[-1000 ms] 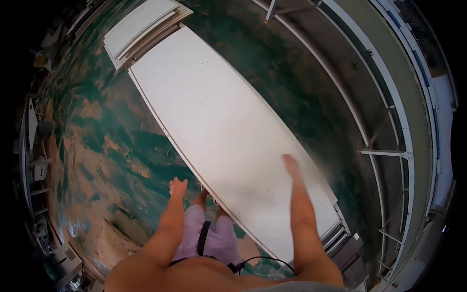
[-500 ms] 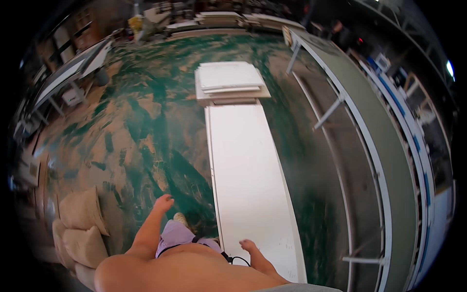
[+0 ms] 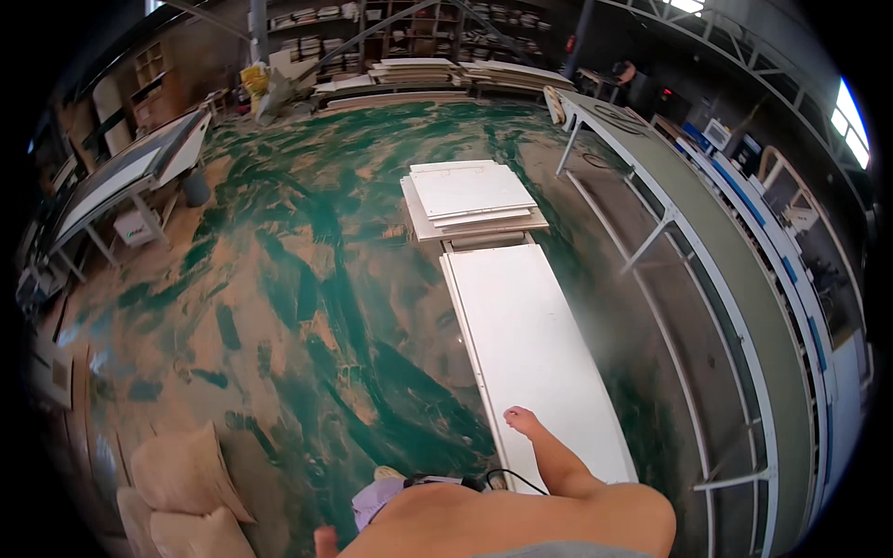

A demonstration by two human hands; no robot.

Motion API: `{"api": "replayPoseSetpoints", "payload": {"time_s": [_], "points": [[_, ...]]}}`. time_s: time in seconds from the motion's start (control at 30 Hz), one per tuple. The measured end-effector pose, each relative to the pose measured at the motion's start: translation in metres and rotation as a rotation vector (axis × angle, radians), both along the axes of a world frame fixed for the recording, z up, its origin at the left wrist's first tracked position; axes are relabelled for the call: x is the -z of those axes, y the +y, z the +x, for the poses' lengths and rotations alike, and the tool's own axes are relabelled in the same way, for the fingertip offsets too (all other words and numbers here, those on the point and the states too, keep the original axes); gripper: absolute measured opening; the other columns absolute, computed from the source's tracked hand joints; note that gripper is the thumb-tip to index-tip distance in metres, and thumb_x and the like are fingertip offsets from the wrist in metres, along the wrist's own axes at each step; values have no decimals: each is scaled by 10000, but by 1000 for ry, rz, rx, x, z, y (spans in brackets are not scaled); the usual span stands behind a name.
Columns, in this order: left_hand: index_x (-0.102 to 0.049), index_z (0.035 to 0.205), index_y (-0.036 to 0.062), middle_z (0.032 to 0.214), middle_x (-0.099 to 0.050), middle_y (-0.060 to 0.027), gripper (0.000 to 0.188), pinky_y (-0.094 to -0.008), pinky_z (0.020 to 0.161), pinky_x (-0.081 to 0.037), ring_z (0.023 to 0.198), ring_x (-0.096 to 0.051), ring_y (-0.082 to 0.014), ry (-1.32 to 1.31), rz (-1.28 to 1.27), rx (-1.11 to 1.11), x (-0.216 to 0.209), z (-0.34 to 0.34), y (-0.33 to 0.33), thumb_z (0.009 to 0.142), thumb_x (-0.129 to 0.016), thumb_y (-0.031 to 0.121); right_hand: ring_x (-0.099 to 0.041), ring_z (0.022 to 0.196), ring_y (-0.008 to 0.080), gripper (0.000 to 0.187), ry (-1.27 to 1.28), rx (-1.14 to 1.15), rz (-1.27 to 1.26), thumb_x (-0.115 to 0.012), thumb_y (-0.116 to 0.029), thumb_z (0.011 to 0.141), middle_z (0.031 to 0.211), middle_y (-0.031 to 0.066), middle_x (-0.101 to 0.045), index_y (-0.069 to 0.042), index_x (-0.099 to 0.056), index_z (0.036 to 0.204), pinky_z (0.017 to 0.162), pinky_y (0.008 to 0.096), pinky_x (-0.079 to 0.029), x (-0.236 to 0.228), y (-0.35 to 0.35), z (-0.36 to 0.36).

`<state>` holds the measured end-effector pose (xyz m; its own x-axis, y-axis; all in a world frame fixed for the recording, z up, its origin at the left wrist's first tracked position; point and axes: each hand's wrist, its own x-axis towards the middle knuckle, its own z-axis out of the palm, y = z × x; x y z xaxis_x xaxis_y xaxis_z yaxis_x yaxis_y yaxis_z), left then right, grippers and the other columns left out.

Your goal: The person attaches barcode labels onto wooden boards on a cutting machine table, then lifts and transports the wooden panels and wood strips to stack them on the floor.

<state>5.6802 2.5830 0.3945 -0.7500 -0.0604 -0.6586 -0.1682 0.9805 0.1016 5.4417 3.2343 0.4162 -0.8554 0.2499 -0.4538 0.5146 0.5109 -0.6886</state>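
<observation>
My right hand [image 3: 522, 420] is raised over the long white panels [image 3: 530, 325] lying stacked on the floor at my right side. Its fingers are loosely curled in and nothing shows in them; whether it touches the top panel I cannot tell. At the lower edge, my left hand [image 3: 326, 541] hangs beside my body, blurred and partly cut off, over the dusty floor. Beyond the far end of the long panels lies a second stack of shorter white panels [image 3: 473, 191], their edges slightly uneven.
A long metal-framed table [image 3: 716, 223] runs along the right. Bulging tan sacks [image 3: 186, 470] stand at the lower left. Another work table [image 3: 121, 186] is at the far left. Boards [image 3: 409, 74] are piled at the back wall. Dust covers the green floor [image 3: 307, 279].
My view has tilted up and swung left, so the panels sit lower and farther right. My right hand has swung forward; my left hand has dropped back to the lower edge.
</observation>
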Motion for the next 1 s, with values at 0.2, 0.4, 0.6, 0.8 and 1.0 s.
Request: {"api": "replayPoseSetpoints", "payload": {"time_s": [0.2, 0.4, 0.6, 0.8, 1.0], "points": [[-681, 828, 110, 793, -691, -95, 198, -435, 664, -525, 765, -682, -293, 122, 350, -743, 11, -120, -68, 722, -671, 276, -669, 851, 204, 278, -201, -599, 101, -562, -338, 864, 884, 79, -709, -130, -709, 976, 770, 347, -522, -21, -91, -41], [-687, 938, 74, 890, -704, -125, 260, -424, 771, -526, 857, -677, -306, 328, 462, -852, 35, -284, -143, 779, -663, 279, -639, 769, 281, 437, -670, -582, 373, -561, -427, 889, 884, 159, -697, -27, -711, 980, 757, 457, -510, 25, -69, -81], [-705, 1040, 78, 1040, -695, -182, 364, -429, 901, -508, 1022, -649, -350, 324, 274, -710, 56, -427, -262, 809, -665, 357, -627, 824, 252, 402, -684, -310, 672, -612, -368, 913, 961, 150, -703, 4, -702, 1037, 751, 472, -521, 42, -74, -309], [-687, 1104, 52, 1067, -702, -165, 419, -390, 900, -509, 1031, -658, -325, 478, 201, -1318, -75, -564, -375, 798, -669, 337, -587, 1118, 418, 463, -259, -776, 629, -539, -390, 873, 1193, 221, -634, -50, -645, 1170, 965, 474, -459, 16, -406, -667], [-668, 1166, 48, 1121, -690, -165, 461, -382, 929, -498, 1097, -639, -300, 383, 175, -1557, -40, -632, -456, 795, -668, 321, -632, 1070, 339, 455, 233, -1148, 47, -613, -380, 886, 1133, 186, -669, -84, -602, 1230, 892, 412, -502, -101, -838, -925]]}}
